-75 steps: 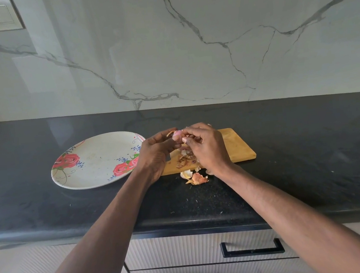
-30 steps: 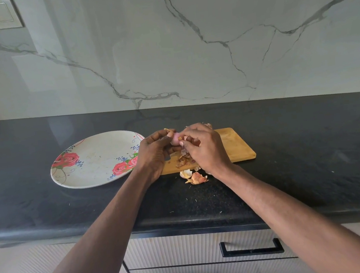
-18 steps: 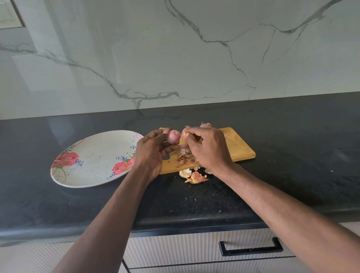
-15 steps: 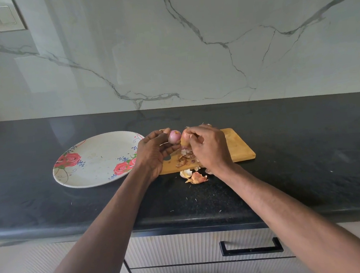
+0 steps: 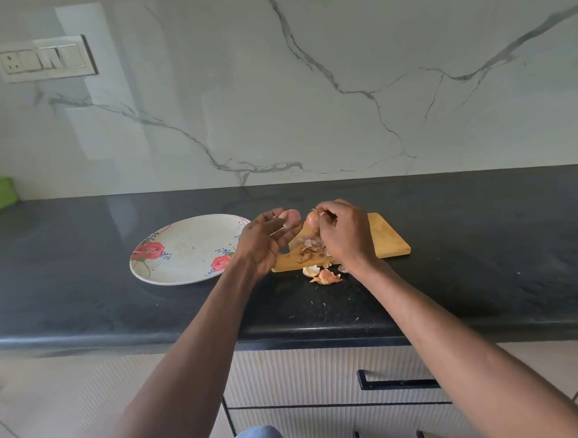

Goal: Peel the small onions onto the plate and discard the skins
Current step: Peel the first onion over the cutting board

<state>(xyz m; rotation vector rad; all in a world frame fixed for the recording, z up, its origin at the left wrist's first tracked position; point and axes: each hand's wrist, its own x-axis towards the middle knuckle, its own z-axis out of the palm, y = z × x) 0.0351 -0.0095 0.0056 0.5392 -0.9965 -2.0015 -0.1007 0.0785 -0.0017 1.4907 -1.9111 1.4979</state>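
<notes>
Hands have separated: left hand (image 5: 264, 237) pinches the peeled onion (image 5: 290, 217), right hand (image 5: 343, 231) grips loose skin (image 5: 312, 223); onion may slip short of the plate (image 5: 187, 274).

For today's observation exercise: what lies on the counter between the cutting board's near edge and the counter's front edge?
In the head view, loose onion skins lie just off the cutting board, beside the right hand's wrist; beyond them the black counter carries only tiny flecks.

Both forearms outstretched, left hand (image 5: 263, 241) and right hand (image 5: 343, 232) side by side, fingers curled in pinches.
</notes>
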